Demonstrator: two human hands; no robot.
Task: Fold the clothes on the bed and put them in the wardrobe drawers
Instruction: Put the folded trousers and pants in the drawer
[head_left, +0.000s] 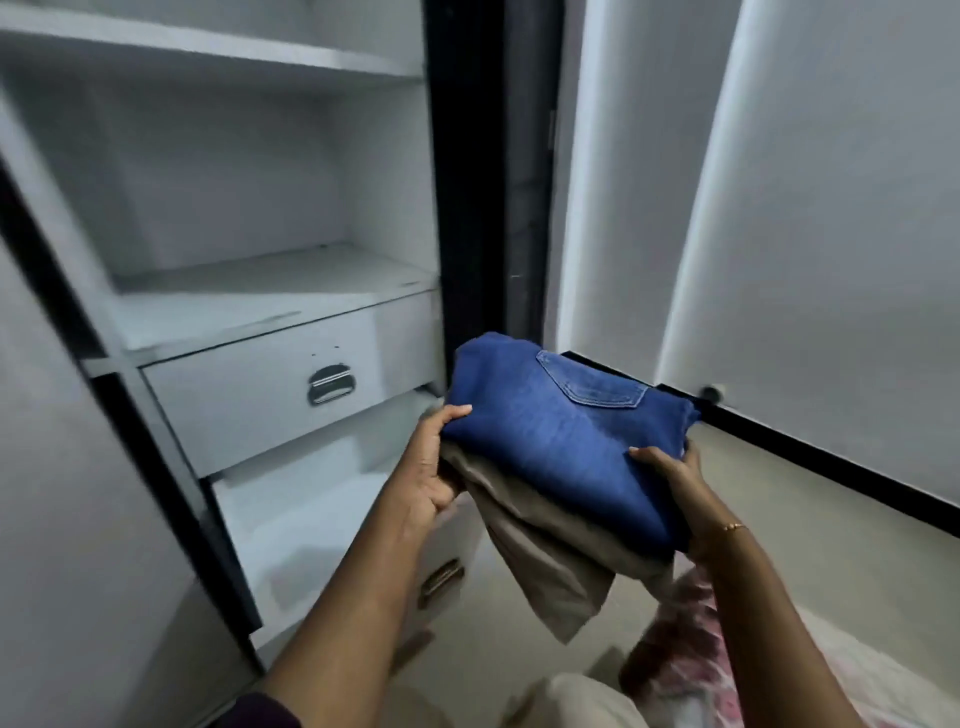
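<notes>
Folded blue jeans (561, 441) lie on top of a folded tan garment (545, 566), whose lower corner hangs loose. My left hand (431, 467) grips the stack's left edge, thumb on the denim. My right hand (670, 483) grips its right edge, fingers under the pile. The stack is held in the air in front of the open white wardrobe, just right of its lower drawer (311, 514), which is pulled out and looks bare inside. The upper drawer (260, 395) above it is closed.
Bare white shelves (249, 296) fill the wardrobe above the drawers. A white wardrobe door (810, 249) with a small knob stands at the right. A pink patterned bed cover (727, 670) shows at the bottom right. Pale floor lies below.
</notes>
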